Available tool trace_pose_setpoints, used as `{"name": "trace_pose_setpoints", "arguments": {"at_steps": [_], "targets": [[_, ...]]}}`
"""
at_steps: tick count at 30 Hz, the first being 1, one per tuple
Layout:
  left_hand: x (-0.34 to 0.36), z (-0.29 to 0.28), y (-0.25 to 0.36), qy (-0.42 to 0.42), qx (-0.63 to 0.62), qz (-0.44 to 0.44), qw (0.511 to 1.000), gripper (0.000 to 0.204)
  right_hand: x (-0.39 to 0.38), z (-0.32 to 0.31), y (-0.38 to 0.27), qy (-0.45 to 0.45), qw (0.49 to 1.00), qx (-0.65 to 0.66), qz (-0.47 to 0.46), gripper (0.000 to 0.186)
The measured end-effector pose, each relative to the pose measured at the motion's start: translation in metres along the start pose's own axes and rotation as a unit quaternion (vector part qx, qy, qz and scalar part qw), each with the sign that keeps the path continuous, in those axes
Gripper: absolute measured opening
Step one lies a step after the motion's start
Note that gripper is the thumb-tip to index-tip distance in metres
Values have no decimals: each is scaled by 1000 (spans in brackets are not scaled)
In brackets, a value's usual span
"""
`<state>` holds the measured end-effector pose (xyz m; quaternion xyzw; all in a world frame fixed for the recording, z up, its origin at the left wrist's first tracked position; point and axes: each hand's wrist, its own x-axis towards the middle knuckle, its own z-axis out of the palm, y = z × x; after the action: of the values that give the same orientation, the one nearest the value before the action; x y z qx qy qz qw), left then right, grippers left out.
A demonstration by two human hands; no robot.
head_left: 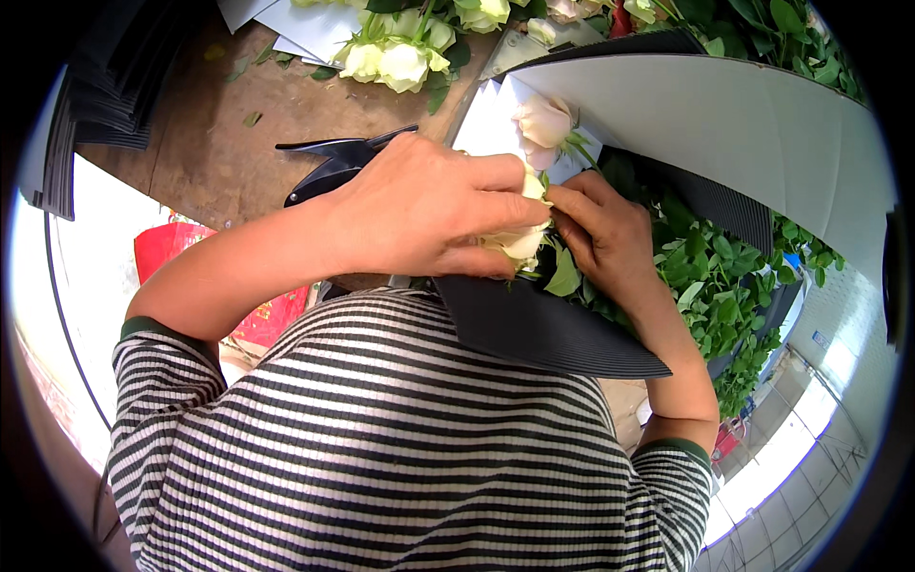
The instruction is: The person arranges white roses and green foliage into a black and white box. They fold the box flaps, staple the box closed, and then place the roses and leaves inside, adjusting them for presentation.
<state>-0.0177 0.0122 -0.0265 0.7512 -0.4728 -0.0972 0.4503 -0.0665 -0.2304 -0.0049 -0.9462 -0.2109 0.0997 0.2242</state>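
Observation:
My left hand [443, 205] curves its fingers round a cream rose [522, 245], pressing the bloom from its left side. On the other side of that bloom, my right hand [610, 234] pinches at its base, where green leaves show; the exact spot under the fingertips is hidden. A pale pink rose [543, 132] lies just beyond, on white paper sheets [488, 112]. Below my hands, against my striped shirt, a black corrugated sheet [553, 329] juts out to the right. Leafy green stems [710, 272] run out past my right wrist.
Black-handled cutters [334, 162] lie on the wooden table [214, 143] beside my left forearm. More cream roses [400, 62] rest at the back. A large pale board [724, 114] curves over the right side. Stacked black corrugated sheets [105, 105] stand at far left, above a red bag [172, 246].

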Motion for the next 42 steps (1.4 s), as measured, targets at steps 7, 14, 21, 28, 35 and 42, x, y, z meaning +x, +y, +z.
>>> {"name": "trace_pose_setpoints", "arguments": {"at_steps": [7,14,21,28,35,42], "targets": [[5,5,-4,-94,46,21,994,49,13,-27,1,113,992,60,24,23],[6,4,0,-112,62,35,991,49,8,4,20,75,995,58,42,22],[24,-5,8,-138,106,1,985,71,-1,7,13,50,998,-33,37,28],[33,-8,15,-171,155,-15,973,71,-50,-117,17,105,950,284,81,16],[34,-7,23,-186,170,-1,968,72,-140,-74,133,102,938,-232,238,22],[36,-9,27,-216,190,-23,957,73,-177,-163,102,314,894,-234,219,32]]}}
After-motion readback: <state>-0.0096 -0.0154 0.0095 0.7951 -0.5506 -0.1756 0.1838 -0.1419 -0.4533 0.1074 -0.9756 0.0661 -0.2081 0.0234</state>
